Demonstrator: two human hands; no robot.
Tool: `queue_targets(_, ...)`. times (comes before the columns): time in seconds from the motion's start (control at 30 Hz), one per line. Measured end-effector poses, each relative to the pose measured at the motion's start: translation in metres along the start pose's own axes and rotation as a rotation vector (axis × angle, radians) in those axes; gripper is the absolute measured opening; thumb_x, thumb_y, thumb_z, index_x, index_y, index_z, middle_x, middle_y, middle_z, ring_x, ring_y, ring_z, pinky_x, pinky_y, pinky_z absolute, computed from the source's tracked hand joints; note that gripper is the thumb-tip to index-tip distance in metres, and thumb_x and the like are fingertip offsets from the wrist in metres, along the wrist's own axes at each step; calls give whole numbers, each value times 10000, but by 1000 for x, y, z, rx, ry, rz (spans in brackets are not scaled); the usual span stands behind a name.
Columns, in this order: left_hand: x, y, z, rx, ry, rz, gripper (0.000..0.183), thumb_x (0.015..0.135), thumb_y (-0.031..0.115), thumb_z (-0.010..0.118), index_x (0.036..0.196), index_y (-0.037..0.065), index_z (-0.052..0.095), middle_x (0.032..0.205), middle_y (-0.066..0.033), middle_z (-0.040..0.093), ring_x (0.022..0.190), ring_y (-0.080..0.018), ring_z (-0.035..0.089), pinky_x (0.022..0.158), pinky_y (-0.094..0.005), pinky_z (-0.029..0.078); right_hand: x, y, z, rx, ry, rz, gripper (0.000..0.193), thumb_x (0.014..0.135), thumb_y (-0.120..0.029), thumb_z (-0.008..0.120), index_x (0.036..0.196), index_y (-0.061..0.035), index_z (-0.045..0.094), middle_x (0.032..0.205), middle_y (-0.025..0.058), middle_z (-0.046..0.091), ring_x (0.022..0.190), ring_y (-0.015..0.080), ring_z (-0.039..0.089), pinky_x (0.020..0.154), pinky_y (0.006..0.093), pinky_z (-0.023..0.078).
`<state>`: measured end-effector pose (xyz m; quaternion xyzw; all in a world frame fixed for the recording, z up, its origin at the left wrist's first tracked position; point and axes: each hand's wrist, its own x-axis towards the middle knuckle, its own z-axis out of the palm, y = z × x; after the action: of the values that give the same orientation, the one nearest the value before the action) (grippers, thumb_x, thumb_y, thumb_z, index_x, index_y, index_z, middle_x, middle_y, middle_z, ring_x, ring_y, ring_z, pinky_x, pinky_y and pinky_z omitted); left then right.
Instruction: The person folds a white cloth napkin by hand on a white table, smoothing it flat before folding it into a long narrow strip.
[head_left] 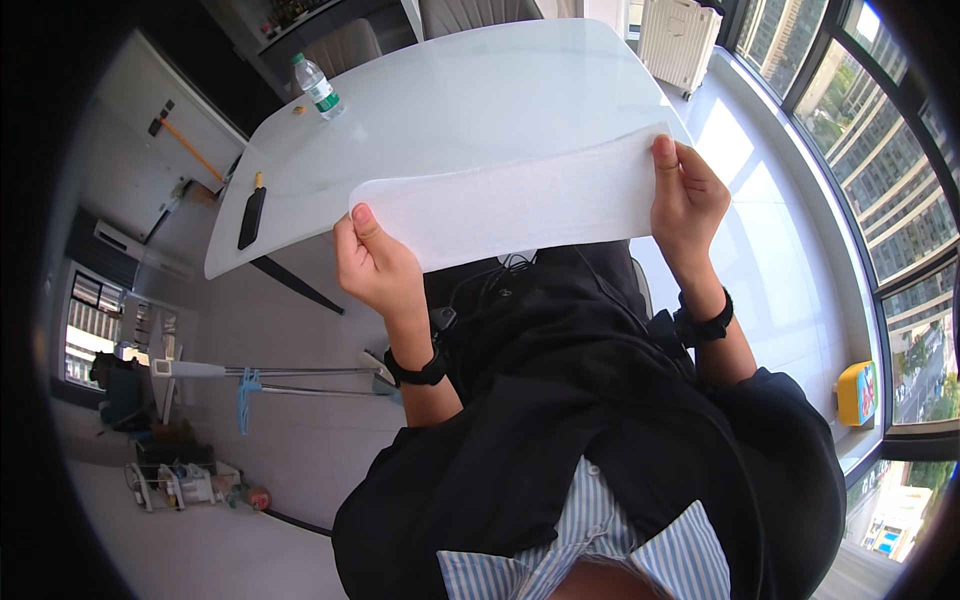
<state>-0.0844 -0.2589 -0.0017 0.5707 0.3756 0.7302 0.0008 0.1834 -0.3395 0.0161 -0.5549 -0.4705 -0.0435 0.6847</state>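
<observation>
A long white tissue [510, 205] is stretched between my two hands above the near edge of the table, its texture soft and slightly fuzzy. My left hand [380, 260] pinches its left end, thumb on top and fingers curled behind. At the other end my right hand [688, 195] grips the upper right corner between thumb and curled fingers, a little higher than the left. The tissue is spread flat and its lower edge sags slightly over my lap. Each wrist wears a black band.
The white table [450, 110] carries a clear bottle with a green label [318, 90] and a dark flat object [252, 218] with a yellow piece at its tip. A cream suitcase [678, 45] stands beyond the right corner. Chairs, a metal drying rack [290, 378] and a yellow box [856, 393] surround me.
</observation>
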Motion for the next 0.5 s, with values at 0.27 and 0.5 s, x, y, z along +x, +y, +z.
queue_targets(0.27,-5,-7,13,-55,-125,-177,422,1047,243,500,700,6,452,599,23,422,574,-69,358,511,-246,311,15,1,14,-12,33,-148,264,956,-239,661,928,19,713,541,38,509,510,66,447,493,234,380)
queue_targets(0.5,-7,-41,13,-144,-132,-308,402,1046,255,490,721,21,445,615,26,381,584,-57,323,523,-243,282,47,-44,29,-57,-325,-160,325,946,-352,653,940,-41,749,528,54,542,432,101,467,445,257,365)
